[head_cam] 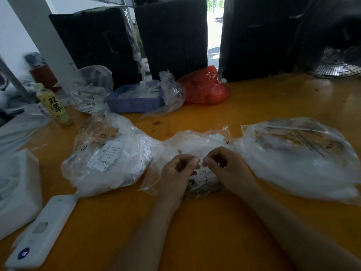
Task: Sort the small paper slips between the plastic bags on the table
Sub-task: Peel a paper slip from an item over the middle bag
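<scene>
While both hands meet over the middle plastic bag point(197, 141) on the orange table point(195, 231), the left hand point(178, 173) and right hand point(224, 167) have fingers curled, fingertips almost touching; whether they pinch a paper slip, cannot tell. Printed paper slips point(205, 176) lie under them. Slip-filled bags sit left point(109, 153) and right point(298, 159).

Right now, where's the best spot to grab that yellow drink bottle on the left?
Grip the bottle around its labelled middle, coming from the right, the open table side. It stands upright, slightly tilted, with plastic bags close on its left and behind it.
</scene>
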A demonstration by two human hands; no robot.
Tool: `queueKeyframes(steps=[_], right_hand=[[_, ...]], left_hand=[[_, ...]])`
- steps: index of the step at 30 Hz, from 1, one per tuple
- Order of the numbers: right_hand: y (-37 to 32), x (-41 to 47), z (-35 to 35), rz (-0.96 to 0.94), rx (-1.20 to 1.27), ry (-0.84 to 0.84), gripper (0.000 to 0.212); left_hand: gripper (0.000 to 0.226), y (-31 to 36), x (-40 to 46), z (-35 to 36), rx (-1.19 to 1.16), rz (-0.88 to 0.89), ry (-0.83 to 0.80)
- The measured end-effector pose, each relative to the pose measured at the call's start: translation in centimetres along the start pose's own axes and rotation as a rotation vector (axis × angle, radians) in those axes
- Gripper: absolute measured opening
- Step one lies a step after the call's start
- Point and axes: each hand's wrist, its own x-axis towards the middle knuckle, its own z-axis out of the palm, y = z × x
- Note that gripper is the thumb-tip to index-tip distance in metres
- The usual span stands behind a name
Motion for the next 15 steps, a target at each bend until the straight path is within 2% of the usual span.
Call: queueKeyframes(steps=[5,8,11,13,15], right_hand=[[-0.23,-0.04,-0.32,-0.008,0.013,0.042,0.002],[-0.40,-0.13,-0.29,-0.045,-0.057,0.032,0.003],[-0.43,-0.15,-0.21,-0.062,-0.077,0.032,0.004],[-0.23,-0.06,-0.06,-0.050,-0.068,0.048,0.006],[0.28,0.16,-0.17,-0.043,-0.156,0.080,0.017]], left_hand=[[0.009,0.21,-0.15,0.15,-0.006,-0.002,-0.042],[0.026,0.20,-0.21,-0.09,-0.011,-0.006,-0.059],[0.010,0.10,-0.23,-0.19,0.014,0.036,-0.033],[0.010,0.13,-0.21,-0.12,-0.015,0.027,-0.009],[0.014,0.27,-0.09,-0.13,-0.080,-0.001,0.019]])
